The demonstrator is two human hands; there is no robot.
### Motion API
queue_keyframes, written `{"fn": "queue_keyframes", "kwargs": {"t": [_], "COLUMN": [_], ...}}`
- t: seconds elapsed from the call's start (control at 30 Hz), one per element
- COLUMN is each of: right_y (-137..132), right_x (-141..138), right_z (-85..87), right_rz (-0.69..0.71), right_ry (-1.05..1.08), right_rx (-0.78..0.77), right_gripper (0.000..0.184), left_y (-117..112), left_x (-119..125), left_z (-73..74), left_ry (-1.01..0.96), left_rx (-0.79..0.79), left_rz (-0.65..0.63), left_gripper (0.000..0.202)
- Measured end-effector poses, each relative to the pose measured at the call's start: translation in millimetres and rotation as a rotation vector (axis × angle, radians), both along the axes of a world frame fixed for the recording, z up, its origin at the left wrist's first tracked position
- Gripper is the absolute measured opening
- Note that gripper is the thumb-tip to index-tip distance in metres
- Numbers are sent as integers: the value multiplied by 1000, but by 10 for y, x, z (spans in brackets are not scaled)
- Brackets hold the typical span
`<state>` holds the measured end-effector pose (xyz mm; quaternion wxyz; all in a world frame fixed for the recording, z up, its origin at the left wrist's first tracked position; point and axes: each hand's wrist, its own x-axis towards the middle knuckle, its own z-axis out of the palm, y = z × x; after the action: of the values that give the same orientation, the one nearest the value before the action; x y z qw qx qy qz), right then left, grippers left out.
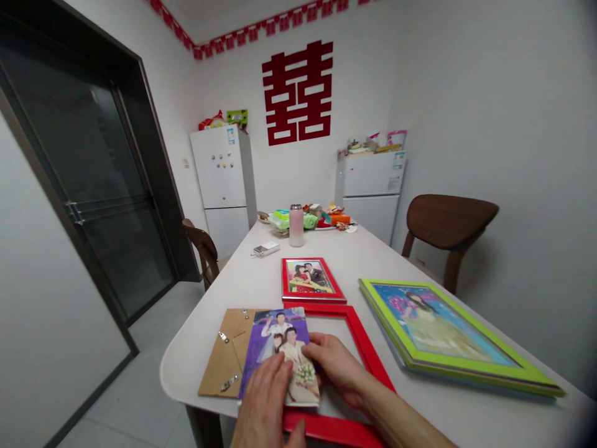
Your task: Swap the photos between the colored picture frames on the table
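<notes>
A photo print (278, 341) of a couple on a purple background lies on the white table (401, 261), partly over an empty red frame (361, 339). My left hand (265, 401) lies flat on the print's lower left part, thumb on the frame's near edge. My right hand (336, 364) rests on the print's right edge, fingers stretched out over it. A brown frame backing board (222, 358) with metal clips lies under the print's left side.
A small red framed photo (310, 279) lies further back. A large green framed picture (448, 333) lies at the right. A pink bottle (296, 225), a small white device (265, 249) and snack packs sit at the far end. Wooden chairs (445, 227) flank the table.
</notes>
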<state>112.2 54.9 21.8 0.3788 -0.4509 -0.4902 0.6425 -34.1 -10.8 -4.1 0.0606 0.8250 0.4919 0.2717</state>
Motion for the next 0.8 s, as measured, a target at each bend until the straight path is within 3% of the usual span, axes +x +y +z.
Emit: {"fn": "queue_keyframes", "kwargs": {"t": [0.13,0.27,0.33,0.43,0.5,0.57,0.67,0.8], "right_y": [-100,-213,-234,-236,-230,-220,-187,-116], "right_x": [-15,-11,17,99,175,270,449,668], "right_z": [277,517,506,349,231,162,163,217], "right_rz": [-41,-82,-157,-327,-354,-345,-380,-367], "right_ry": [130,179,164,126,230,397,476,300], "right_rx": [52,217,239,88,-25,-24,7,-43], "right_gripper": [28,41,49,54,55,54,54,56], "left_y": [83,137,128,97,92,110,168,213], "left_x": [117,252,344,517,629,703,690,491], "left_z": [48,266,405,535,535,484,384,282], "left_ry": [-76,-413,-696,-1128,-1337,-1470,-1524,-1294], "left_rx": [74,168,121,-28,-142,-244,-357,-435], "left_rz": [-13,20,107,241,236,163,47,60], "left_gripper": [67,53,40,33,37,44,57,62]}}
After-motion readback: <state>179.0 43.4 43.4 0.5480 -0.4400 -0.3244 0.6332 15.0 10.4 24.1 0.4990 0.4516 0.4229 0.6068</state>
